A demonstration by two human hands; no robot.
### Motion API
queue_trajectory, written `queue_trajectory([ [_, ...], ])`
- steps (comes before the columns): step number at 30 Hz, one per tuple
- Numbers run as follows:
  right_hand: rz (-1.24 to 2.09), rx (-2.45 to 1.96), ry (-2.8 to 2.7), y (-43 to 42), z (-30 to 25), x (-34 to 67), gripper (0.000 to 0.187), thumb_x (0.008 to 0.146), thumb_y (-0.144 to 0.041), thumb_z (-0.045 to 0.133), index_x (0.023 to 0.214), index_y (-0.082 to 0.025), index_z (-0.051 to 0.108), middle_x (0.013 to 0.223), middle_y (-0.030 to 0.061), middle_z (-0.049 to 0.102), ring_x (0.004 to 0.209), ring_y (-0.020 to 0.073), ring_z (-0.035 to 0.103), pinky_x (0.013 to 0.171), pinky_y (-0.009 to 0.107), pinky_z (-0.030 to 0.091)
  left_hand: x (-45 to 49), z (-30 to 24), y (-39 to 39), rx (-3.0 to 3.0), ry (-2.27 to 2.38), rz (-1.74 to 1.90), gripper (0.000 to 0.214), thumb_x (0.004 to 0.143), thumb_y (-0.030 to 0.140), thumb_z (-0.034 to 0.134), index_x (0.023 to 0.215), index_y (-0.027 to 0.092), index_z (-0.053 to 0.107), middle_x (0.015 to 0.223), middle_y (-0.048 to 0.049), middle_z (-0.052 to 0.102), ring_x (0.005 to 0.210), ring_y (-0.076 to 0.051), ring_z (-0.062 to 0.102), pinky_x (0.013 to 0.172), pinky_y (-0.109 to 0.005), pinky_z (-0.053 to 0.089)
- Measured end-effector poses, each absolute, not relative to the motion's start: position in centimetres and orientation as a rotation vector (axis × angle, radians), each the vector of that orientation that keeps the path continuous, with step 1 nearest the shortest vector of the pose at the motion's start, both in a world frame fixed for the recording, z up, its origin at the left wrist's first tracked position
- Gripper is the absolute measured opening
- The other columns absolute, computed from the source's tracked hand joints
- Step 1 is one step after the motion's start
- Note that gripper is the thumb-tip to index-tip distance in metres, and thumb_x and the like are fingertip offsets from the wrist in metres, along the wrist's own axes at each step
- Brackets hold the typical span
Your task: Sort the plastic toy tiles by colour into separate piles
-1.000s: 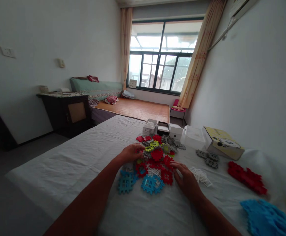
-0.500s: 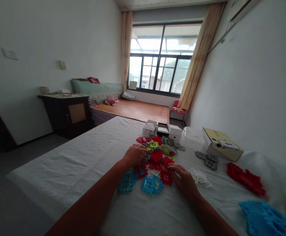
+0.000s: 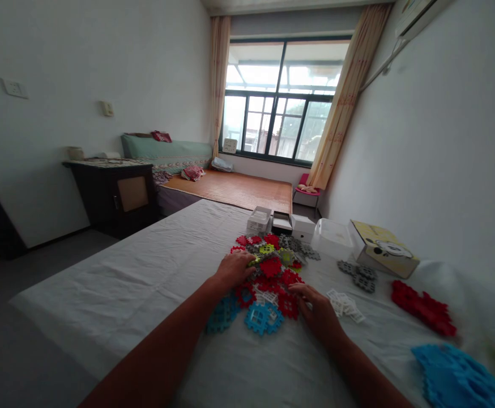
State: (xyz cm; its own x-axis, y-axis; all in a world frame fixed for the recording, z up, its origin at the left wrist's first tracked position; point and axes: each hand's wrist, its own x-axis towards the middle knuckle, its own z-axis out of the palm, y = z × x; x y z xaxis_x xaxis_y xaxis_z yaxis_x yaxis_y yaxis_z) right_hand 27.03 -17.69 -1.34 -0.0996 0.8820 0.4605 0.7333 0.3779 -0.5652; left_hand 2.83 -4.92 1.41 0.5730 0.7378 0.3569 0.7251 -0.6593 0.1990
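Note:
A heap of interlocking plastic building pieces lies on the white-covered table, red piece (image 3: pixel 270 265) and blue piece (image 3: pixel 261 317) among them. On the heap's left side rests my left hand (image 3: pixel 234 269), fingers loosely bent over it, fingertips beside a yellow-green piece (image 3: pixel 255 259). What lies under those fingers is hidden. My right hand (image 3: pixel 318 306) is at the right edge, its fingers reaching onto a red window piece (image 3: pixel 289 306) with the thumb apart. No piece is lifted in either hand. White lattice pieces (image 3: pixel 345 306) lie just right of my right hand.
Small boxes (image 3: pixel 259 219), a clear plastic tub (image 3: pixel 333 237) and a yellow box (image 3: pixel 383 248) stand behind the heap. Separate groups of grey pieces (image 3: pixel 358 274), red pieces (image 3: pixel 423 307) and blue pieces (image 3: pixel 457 374) lie to the right, near the wall.
My left hand has shifted very slightly on the heap, and the yellow-green piece at its fingertips shows more. My right hand stays nearly where it was.

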Motion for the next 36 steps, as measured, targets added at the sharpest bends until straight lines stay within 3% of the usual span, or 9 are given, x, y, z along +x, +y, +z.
queue_trajectory([
  [9,0.281,-1.364,-1.865,-17.6,-1.6,27.2,0.027,0.084,-0.022,0.044,0.1,-0.026,0.066,0.108,0.0043,0.068,0.102,0.0205,0.063,0.088,0.038,0.052,2.1,1.5,-4.5,2.635,1.178,0.706,0.027,0.076,0.03,0.065,0.103,0.03,0.068,0.104,0.001,0.069,0.101,-0.02,0.059,0.092,-0.031,0.043],
  [14,0.267,-1.371,-1.797,-17.8,-1.1,26.9,0.026,0.086,-0.027,0.045,0.103,-0.025,0.064,0.105,0.0045,0.068,0.096,0.0203,0.064,0.082,0.035,0.054,2.6,3.1,-6.1,2.693,1.121,0.91,0.02,0.083,0.028,0.06,0.101,0.028,0.069,0.101,-0.001,0.069,0.1,-0.02,0.057,0.091,-0.031,0.044],
  [18,0.346,-1.377,-1.673,-18.2,-0.2,26.2,0.028,0.089,-0.037,0.045,0.107,-0.024,0.062,0.1,0.0051,0.07,0.082,0.0189,0.067,0.074,0.032,0.055,3.8,4.3,-8.6,2.793,0.809,1.059,0.022,0.09,0.031,0.052,0.107,0.028,0.066,0.102,-0.0012,0.068,0.101,-0.018,0.055,0.093,-0.032,0.041],
  [22,0.521,-1.294,-1.608,-18.6,0.7,25.3,0.035,0.09,-0.041,0.044,0.118,-0.022,0.051,0.092,0.0039,0.069,0.076,0.0165,0.065,0.068,0.029,0.054,5.4,4.1,-10.9,3.016,0.447,0.897,0.023,0.094,0.029,0.046,0.108,0.03,0.065,0.098,-0.0015,0.069,0.103,-0.019,0.054,0.094,-0.035,0.039],
  [26,0.434,-1.335,-1.633,-18.8,1.4,25.7,0.03,0.088,-0.037,0.047,0.114,-0.021,0.054,0.076,0.0006,0.067,0.066,0.0151,0.063,0.061,0.026,0.051,6.1,3.3,-11.5,3.095,0.291,0.866,0.024,0.094,0.027,0.046,0.113,0.03,0.061,0.101,-0.0024,0.067,0.105,-0.019,0.054,0.095,-0.035,0.039],
  [32,0.19,-1.635,-1.522,-22.1,4.0,33.8,0.032,0.085,-0.04,0.05,0.112,-0.023,0.054,0.078,0.0011,0.07,0.069,0.0176,0.066,0.062,0.028,0.053,5.2,3.0,-10.2,3.094,0.25,0.981,0.019,0.092,0.02,0.048,0.102,0.024,0.064,0.098,-0.0025,0.066,0.102,-0.017,0.056,0.09,-0.031,0.042],
  [36,-0.055,-1.832,-1.28,-28.4,5.9,45.6,0.038,0.079,-0.046,0.051,0.105,-0.019,0.06,0.085,0.0093,0.071,0.078,0.0263,0.067,0.071,0.039,0.051,5.0,3.2,-9.6,3.105,0.235,1.028,0.019,0.091,0.018,0.05,0.102,0.024,0.065,0.095,-0.0025,0.066,0.098,-0.017,0.057,0.087,-0.03,0.044],
])
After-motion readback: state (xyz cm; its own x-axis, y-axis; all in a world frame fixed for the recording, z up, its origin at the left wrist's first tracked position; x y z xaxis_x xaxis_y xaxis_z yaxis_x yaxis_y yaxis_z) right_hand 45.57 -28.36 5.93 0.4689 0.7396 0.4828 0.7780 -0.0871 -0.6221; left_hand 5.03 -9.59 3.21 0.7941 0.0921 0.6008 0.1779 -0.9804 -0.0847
